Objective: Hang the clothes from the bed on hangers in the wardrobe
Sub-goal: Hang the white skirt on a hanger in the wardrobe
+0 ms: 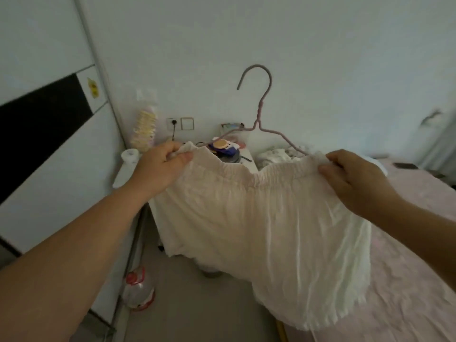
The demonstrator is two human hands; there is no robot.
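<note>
You hold a cream-white pleated fabric garment with a gathered elastic band [266,230] stretched between both hands, out in front of you above the floor and the near edge of the pink-covered bed [407,255] at 4 o'clock. Your left hand [161,169] pinches the band's end at 9 o'clock, thumb over curled fingers; your right hand [355,181] clamps the other end at 3 o'clock. Pulling the band taut this way seems meant to keep it wide enough to seat on the thin pink wire hanger with a curved hook [261,112], whose two shoulders run down behind the band toward each hand, with the hook standing free at 12 o'clock. Whether the shoulders already sit inside the band, you cannot tell; the cloth hides the tips.

The white sliding wardrobe door with a black panel [49,144] stands at 9 o'clock, shut as far as shows. A small cluttered white bedside table [246,157] sits behind the garment, and a clear plastic bottle with a red cap [138,290] rests on the floor at 7 o'clock.
</note>
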